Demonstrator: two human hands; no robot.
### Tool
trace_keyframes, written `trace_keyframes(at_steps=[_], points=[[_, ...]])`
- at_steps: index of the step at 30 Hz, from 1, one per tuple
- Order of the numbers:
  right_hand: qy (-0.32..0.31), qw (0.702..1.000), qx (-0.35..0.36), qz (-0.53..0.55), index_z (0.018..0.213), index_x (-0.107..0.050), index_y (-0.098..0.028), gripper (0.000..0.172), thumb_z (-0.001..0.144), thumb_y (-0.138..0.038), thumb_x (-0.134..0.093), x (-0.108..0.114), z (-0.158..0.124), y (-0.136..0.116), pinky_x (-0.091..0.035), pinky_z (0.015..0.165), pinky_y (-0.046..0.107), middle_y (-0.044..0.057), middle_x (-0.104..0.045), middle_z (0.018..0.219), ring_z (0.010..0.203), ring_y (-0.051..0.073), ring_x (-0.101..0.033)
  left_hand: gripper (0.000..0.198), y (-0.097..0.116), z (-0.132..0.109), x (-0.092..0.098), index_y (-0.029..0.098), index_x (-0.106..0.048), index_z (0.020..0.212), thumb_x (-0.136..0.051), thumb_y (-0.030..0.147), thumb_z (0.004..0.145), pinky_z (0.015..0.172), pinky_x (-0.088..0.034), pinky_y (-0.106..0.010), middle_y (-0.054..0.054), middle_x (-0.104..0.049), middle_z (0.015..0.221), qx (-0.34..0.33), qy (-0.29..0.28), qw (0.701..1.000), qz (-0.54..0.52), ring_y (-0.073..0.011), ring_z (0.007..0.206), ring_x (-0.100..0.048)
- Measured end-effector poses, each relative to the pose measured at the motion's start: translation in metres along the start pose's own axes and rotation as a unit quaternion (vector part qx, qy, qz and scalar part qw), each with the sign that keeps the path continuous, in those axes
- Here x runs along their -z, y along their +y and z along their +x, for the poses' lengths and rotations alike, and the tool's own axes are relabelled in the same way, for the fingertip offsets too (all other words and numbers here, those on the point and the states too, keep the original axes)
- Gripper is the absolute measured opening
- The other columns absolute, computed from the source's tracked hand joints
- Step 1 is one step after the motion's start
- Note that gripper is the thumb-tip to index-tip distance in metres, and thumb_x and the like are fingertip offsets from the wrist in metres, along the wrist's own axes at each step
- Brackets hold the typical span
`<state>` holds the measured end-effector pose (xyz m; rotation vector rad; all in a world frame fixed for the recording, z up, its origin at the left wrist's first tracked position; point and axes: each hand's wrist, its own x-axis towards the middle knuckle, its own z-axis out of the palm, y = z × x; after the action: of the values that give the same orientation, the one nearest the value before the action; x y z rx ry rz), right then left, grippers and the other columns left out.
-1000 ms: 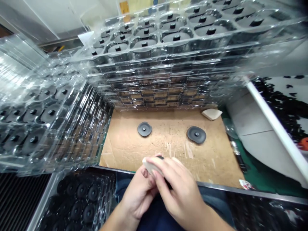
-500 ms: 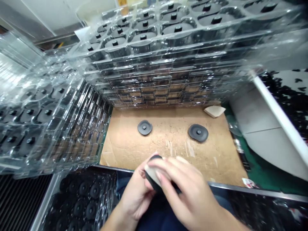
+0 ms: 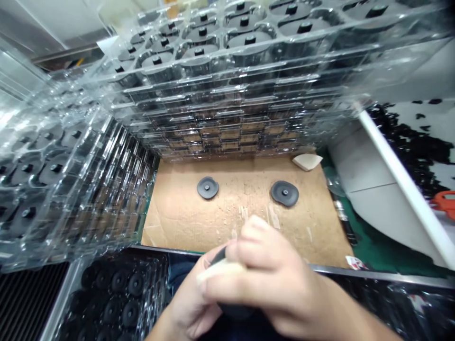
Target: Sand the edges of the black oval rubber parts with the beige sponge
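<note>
My left hand (image 3: 194, 296) is closed around a dark rubber-like disc (image 3: 217, 257), mostly hidden between the two hands. My right hand (image 3: 272, 272), blurred by motion, presses a cream-coloured folded pad (image 3: 224, 269) against that disc; I cannot tell if the pad is cloth or sponge. On the cardboard sheet (image 3: 185, 222) beyond my hands lie two loose dark grey discs, each with a small central stud: a rounder disc (image 3: 208, 188) at the left and a wavier oval disc (image 3: 285, 193) at the right.
Clear plastic trays (image 3: 227, 85) of similar discs are stacked high behind the cardboard, with another tray stack (image 3: 64, 161) at the left. A tray of black discs (image 3: 113, 293) sits low left. A second cream pad (image 3: 307, 162), a white bin wall (image 3: 401, 170), black scraps (image 3: 408, 132) and an orange-handled tool (image 3: 445, 203) lie right.
My right hand has turned, its knuckles now higher and the pad tilted across the disc, which shows less. The whole view has shifted slightly, bringing the orange handle into sight.
</note>
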<state>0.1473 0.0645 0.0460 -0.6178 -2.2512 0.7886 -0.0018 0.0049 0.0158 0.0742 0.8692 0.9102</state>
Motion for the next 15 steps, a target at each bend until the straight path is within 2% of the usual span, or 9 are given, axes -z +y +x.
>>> trace_keyframes(at_steps=[1, 2, 5, 7, 9, 11, 13, 15], points=[[0.013, 1.0, -0.021, 0.019, 0.094, -0.066, -0.023, 0.031, 0.091, -0.018, -0.035, 0.0, 0.0, 0.007, -0.038, 0.06, 0.029, 0.0, -0.06, 0.065, 0.06, 0.014, -0.051, 0.045, 0.0, -0.002, 0.001, 0.018, -0.069, 0.089, -0.08, 0.032, 0.049, 0.078, -0.047, -0.026, -0.002, -0.07, 0.088, 0.0, -0.016, 1.0, -0.004, -0.0187, 0.084, -0.064], [0.04, 0.996, -0.075, 0.026, 0.098, -0.064, -0.022, 0.028, 0.089, -0.017, -0.038, -0.001, -0.004, 0.014, -0.041, 0.063, 0.028, 0.001, -0.063, 0.072, 0.066, 0.014, -0.054, 0.051, 0.001, -0.004, 0.003, 0.02, -0.068, 0.093, -0.082, 0.032, 0.045, 0.077, -0.048, -0.025, -0.002, -0.07, 0.094, 0.003, -0.034, 0.999, -0.012, -0.0198, 0.086, -0.064], [0.121, 0.951, -0.283, 0.039, 0.101, -0.063, -0.024, 0.021, 0.087, -0.023, -0.046, -0.016, -0.031, 0.032, -0.046, 0.071, 0.026, 0.002, -0.066, 0.095, 0.086, 0.016, -0.06, 0.06, 0.001, -0.008, 0.013, 0.024, -0.063, 0.105, -0.081, 0.033, 0.048, 0.079, -0.048, -0.027, -0.004, -0.065, 0.111, 0.014, -0.076, 0.996, -0.039, -0.0239, 0.094, -0.063], [0.108, 0.923, -0.361, 0.076, 0.1, -0.064, -0.025, 0.022, 0.087, -0.029, -0.047, -0.033, -0.056, 0.039, -0.049, 0.074, 0.027, 0.002, -0.066, 0.102, 0.093, 0.018, -0.061, 0.059, -0.001, -0.008, 0.019, 0.023, -0.062, 0.107, -0.079, 0.034, 0.051, 0.082, -0.047, -0.029, -0.006, -0.064, 0.114, 0.011, -0.093, 0.994, -0.051, -0.0255, 0.098, -0.062], [0.06, 0.915, -0.386, 0.099, 0.098, -0.066, -0.025, 0.023, 0.086, -0.032, -0.047, -0.047, -0.078, 0.042, -0.052, 0.073, 0.028, 0.002, -0.068, 0.098, 0.091, 0.019, -0.063, 0.057, -0.003, -0.006, 0.021, 0.022, -0.062, 0.107, -0.078, 0.035, 0.053, 0.08, -0.048, -0.028, -0.007, -0.064, 0.113, 0.007, -0.113, 0.992, -0.061, -0.0256, 0.098, -0.062], [0.024, 0.912, -0.397, 0.101, 0.097, -0.067, -0.023, 0.024, 0.086, -0.031, -0.047, -0.05, -0.09, 0.041, -0.053, 0.071, 0.03, 0.003, -0.069, 0.093, 0.085, 0.02, -0.065, 0.057, -0.005, -0.003, 0.021, 0.023, -0.061, 0.108, -0.076, 0.037, 0.055, 0.075, -0.05, -0.028, -0.008, -0.064, 0.112, 0.009, -0.118, 0.991, -0.069, -0.0258, 0.098, -0.062], [0.049, 0.909, -0.405, 0.08, 0.098, -0.066, -0.023, 0.023, 0.086, -0.03, -0.047, -0.041, -0.089, 0.035, -0.053, 0.071, 0.029, 0.004, -0.069, 0.097, 0.088, 0.02, -0.064, 0.059, -0.005, -0.001, 0.018, 0.023, -0.06, 0.109, -0.076, 0.037, 0.055, 0.074, -0.051, -0.029, -0.009, -0.064, 0.111, 0.015, -0.119, 0.99, -0.07, -0.0262, 0.097, -0.062], [0.119, 0.919, -0.375, 0.034, 0.103, -0.062, -0.025, 0.022, 0.087, -0.028, -0.047, -0.022, -0.075, 0.021, -0.051, 0.071, 0.026, 0.003, -0.066, 0.104, 0.093, 0.018, -0.062, 0.061, -0.006, 0.0, 0.015, 0.021, -0.06, 0.11, -0.077, 0.037, 0.054, 0.076, -0.05, -0.03, -0.009, -0.065, 0.108, 0.018, -0.123, 0.99, -0.059, -0.0259, 0.095, -0.062]])
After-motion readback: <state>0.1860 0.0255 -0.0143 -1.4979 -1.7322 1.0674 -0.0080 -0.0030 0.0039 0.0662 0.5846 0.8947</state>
